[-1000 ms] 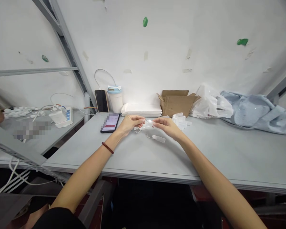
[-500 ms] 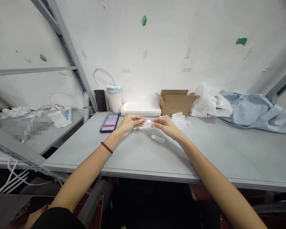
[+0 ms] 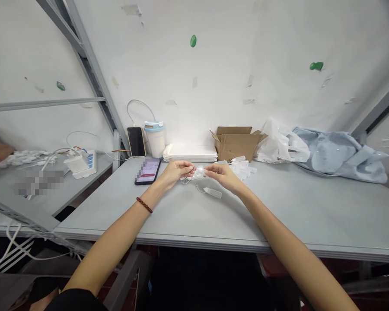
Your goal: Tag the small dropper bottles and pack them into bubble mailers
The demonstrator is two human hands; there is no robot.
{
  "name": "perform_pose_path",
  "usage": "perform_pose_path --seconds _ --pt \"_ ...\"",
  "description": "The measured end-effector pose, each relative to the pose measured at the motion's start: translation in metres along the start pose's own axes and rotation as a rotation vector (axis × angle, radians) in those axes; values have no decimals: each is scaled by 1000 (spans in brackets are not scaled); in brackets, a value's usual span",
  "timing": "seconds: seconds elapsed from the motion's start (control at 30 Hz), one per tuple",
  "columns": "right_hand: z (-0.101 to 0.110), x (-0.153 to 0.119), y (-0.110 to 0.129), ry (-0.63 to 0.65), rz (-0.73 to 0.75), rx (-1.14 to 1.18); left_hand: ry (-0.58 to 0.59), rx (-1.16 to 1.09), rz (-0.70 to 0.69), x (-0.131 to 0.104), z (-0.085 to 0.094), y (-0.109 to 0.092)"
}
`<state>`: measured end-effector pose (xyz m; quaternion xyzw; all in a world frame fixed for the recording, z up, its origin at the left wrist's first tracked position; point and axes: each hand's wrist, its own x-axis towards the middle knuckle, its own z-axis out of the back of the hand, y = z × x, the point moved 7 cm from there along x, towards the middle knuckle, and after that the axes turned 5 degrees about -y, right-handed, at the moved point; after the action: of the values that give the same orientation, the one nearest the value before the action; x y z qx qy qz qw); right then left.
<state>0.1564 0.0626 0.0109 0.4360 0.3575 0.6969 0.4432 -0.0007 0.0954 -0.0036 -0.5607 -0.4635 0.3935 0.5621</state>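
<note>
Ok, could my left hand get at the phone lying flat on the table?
Probably yes. The phone lies close by, to the left of your left hand, with nothing showing between them. That hand's fingertips look pinched together, though, perhaps on something too small to make out.

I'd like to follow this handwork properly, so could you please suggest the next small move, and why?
Perhaps ease the left hand away from the right hand: both are pinched close together at a small whitish piece, details unclear, and a translucent bottle nearby trails a thin string from its tip, so a light pull might tighten any similar string.
</note>
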Motion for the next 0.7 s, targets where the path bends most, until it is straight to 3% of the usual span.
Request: perform_pose_path --seconds 0.33,0.7 --pt "0 -1 -2 13 -54 -46 -35 294 -129 4 -2 -4" --pt "-12 -2 -2 -52 119 -284 -49 378 -146 -1 -6 -3"
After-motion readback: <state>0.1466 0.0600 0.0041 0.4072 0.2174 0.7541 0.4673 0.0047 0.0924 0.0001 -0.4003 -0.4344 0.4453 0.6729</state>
